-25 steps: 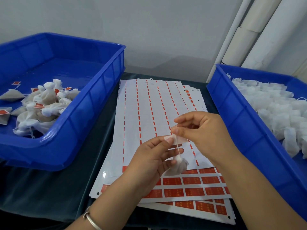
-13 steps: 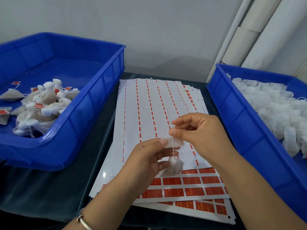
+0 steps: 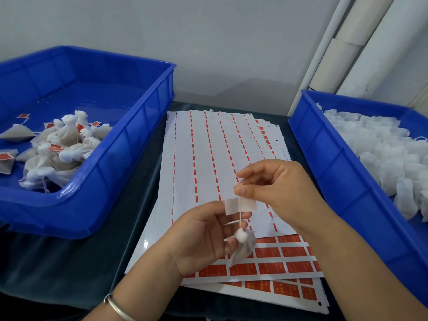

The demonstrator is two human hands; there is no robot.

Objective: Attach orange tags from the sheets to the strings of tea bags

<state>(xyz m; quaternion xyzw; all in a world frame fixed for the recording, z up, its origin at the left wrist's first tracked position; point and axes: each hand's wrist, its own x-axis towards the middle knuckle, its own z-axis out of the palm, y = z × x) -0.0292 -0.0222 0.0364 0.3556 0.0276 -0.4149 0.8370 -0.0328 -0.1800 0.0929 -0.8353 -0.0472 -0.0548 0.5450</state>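
A stack of tag sheets (image 3: 208, 158) lies in the middle, mostly peeled, with orange tags (image 3: 275, 253) left in the near rows. Above it my left hand (image 3: 201, 237) holds a small tea bag (image 3: 244, 244) against its fingers and pinches one end of a tag (image 3: 240, 206), whose pale back faces me. My right hand (image 3: 275, 188) pinches the top of the string (image 3: 240, 214), which runs down across the tag to the bag.
A blue bin (image 3: 129, 144) on the left holds several tagged tea bags (image 3: 60, 144). A blue bin (image 3: 342, 172) on the right is heaped with untagged tea bags (image 3: 384, 149). White pipes (image 3: 347, 47) stand at the back right against the wall.
The tag has opened out flat between my hands and the string now lies across its middle. Both hands stay above the sheets, almost in place.
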